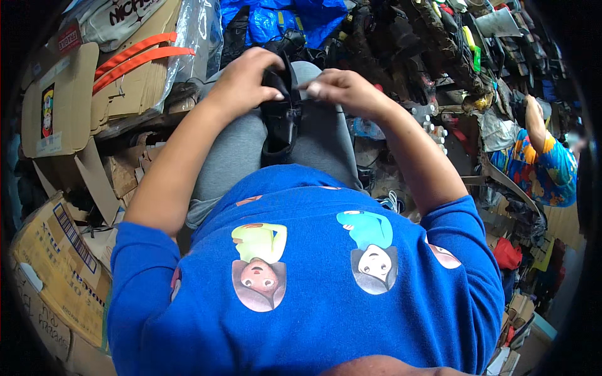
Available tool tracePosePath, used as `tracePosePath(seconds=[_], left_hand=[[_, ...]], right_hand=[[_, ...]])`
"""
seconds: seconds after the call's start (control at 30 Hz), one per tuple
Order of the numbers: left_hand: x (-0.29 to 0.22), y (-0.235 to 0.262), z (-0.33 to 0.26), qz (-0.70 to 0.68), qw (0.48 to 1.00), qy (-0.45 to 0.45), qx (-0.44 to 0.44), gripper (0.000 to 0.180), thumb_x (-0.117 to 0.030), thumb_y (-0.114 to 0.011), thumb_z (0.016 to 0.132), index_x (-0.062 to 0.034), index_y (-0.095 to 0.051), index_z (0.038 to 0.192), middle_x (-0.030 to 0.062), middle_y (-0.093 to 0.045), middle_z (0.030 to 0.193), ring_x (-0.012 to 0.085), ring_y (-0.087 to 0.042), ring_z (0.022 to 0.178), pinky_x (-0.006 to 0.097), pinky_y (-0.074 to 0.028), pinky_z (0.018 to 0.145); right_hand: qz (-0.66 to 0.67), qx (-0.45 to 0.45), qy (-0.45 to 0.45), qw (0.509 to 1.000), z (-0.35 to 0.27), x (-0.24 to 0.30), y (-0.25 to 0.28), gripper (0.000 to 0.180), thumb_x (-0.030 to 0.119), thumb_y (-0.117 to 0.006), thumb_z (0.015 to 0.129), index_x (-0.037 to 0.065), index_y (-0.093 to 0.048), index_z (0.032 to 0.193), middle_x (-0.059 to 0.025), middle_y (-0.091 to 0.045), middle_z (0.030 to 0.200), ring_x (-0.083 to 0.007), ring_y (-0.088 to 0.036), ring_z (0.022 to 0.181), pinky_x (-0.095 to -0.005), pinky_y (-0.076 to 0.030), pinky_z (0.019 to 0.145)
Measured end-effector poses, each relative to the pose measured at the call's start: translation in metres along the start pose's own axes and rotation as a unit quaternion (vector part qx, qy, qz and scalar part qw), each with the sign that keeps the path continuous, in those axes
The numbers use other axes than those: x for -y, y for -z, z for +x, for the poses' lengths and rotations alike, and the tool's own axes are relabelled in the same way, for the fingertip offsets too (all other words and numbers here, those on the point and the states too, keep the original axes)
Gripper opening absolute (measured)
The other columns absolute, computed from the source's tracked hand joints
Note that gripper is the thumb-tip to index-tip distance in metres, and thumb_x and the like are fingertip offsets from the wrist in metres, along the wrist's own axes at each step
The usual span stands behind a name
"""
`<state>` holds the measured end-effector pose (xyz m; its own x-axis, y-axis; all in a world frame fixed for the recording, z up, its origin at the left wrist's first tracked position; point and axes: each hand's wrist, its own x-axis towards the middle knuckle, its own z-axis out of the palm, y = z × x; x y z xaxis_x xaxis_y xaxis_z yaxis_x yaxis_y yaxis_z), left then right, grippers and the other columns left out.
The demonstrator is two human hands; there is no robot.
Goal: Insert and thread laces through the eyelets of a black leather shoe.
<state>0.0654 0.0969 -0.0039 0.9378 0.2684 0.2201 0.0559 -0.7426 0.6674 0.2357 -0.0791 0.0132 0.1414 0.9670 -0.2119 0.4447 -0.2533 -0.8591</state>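
Both hands, left (241, 81) and right (345, 91), pinch the top of a black shoe (281, 116) resting on the lap at 12 o'clock. It looks mid-adjustment; next calls for a steady pull.

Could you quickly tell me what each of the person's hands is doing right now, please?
Left hand: closed, gripping the top of the black shoe on the lap.
Right hand: closed, fingers pinching the same shoe's upper edge.
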Motion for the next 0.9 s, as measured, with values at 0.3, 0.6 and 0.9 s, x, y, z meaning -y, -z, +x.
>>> tracePosePath(seconds=[0.3,0.6,0.9], left_hand=[[-0.015,0.027,-0.067,0.056,0.996,0.063,-0.008,0.035,-0.016,-0.075,0.069,-0.0033,-0.060,0.098,0.0116,-0.057,0.114,0.0317,-0.057,0.104,0.037,-0.046,0.088],[0.021,0.081,-0.098,-0.016,0.964,0.215,0.154,0.008,-0.005,-0.058,0.086,-0.0005,-0.057,0.093,0.0009,-0.057,0.082,0.0074,-0.050,0.078,0.023,-0.042,0.069],[-0.012,0.030,-0.056,-0.784,0.588,0.126,-0.153,0.035,-0.034,-0.041,0.099,-0.0086,-0.051,0.078,0.0053,-0.049,0.071,0.0211,-0.056,0.082,0.041,-0.041,0.092]], right_hand=[[-0.131,-0.023,0.073,0.989,-0.014,-0.002,-0.007,0.022,0.016,-0.076,0.073,0.005,-0.066,0.090,-0.0072,-0.054,0.091,-0.0226,-0.057,0.088,-0.0319,-0.047,0.075],[0.381,-0.374,-0.077,0.842,0.018,-0.063,0.006,0.033,0.031,-0.051,0.096,0.001,-0.061,0.090,-0.0091,-0.065,0.088,-0.0244,-0.062,0.084,-0.0376,-0.049,0.079],[0.820,-0.074,-0.072,0.563,0.016,-0.058,-0.003,0.040,0.038,-0.042,0.098,0.011,-0.044,0.070,0.0018,-0.033,0.057,-0.0133,-0.034,0.052,-0.0336,-0.040,0.062]])
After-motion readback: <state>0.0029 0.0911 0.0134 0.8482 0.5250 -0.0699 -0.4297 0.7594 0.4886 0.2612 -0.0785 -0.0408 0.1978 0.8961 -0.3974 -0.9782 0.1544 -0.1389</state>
